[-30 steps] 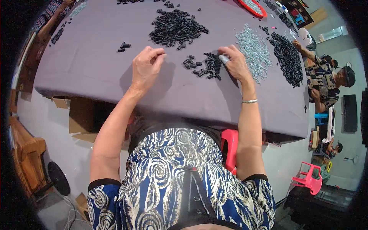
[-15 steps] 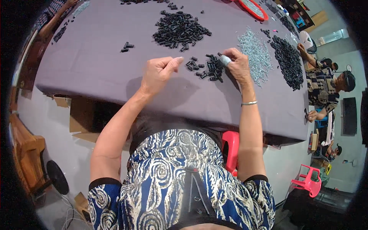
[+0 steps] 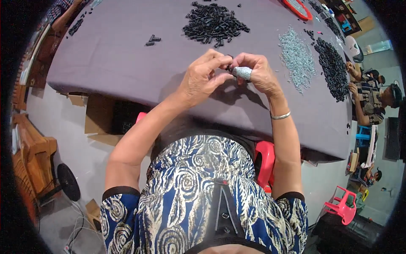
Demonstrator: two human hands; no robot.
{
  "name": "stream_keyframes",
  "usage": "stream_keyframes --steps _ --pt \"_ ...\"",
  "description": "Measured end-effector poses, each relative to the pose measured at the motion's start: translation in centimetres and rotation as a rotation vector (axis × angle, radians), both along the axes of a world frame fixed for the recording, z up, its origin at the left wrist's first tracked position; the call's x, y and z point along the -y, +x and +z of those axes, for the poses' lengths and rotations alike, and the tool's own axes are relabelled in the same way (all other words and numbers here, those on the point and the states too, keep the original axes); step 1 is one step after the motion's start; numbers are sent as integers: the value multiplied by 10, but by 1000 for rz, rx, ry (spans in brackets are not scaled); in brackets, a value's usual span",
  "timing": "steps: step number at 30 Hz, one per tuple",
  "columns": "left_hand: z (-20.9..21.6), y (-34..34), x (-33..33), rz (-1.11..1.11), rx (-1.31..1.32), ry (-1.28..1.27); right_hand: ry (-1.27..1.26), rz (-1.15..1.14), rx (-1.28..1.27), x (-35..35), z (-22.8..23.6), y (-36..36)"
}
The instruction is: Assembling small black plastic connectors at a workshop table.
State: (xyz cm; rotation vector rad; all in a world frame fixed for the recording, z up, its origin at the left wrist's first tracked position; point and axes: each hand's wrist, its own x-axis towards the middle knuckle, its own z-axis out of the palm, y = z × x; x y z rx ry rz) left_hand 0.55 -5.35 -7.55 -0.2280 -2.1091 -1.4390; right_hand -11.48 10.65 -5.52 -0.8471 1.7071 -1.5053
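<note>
My left hand (image 3: pixel 203 76) and my right hand (image 3: pixel 260 76) meet over the near middle of the table, fingers bent in a pinch. Between their fingertips is a small black plastic piece (image 3: pixel 229 67), mostly covered by the fingers. Silvery wrapping (image 3: pixel 242 73) covers one digit of my right hand, and a bangle (image 3: pixel 281 115) circles that wrist. Beyond my hands lies a big pile of short black tubular pieces (image 3: pixel 215 24). To the right spreads a heap of small pale, clear-looking pieces (image 3: pixel 296 59). My hands hide the tabletop right behind them.
A few loose black pieces (image 3: pixel 153 40) lie left on the grey tablecloth (image 3: pixel 110 63). Another black heap (image 3: pixel 332 70) is at the right, near another person's hands (image 3: pixel 352 78). A red-rimmed tray (image 3: pixel 298 9) stands far right. A pink stool (image 3: pixel 264 163) is by the table's front edge.
My left hand has moved right and met my right hand, which has drawn slightly nearer to me. The view has shifted a little. At the right, the other person's hands have moved.
</note>
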Motion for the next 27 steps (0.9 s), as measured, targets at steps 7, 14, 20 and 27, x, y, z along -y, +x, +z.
stream_keyframes --steps 7,14,20,27 --pt "-7 -1 3 -24 -33 -100 112 68 -42 0 -3 1" --pt "0 2 3 22 93 -52 15 -22 46 1 0 7" --pt "-6 0 2 58 31 -55 -52 -22 130 -1 0 3" --pt "-12 -2 6 -8 146 155 -200 -341 -85 -25 3 -24"
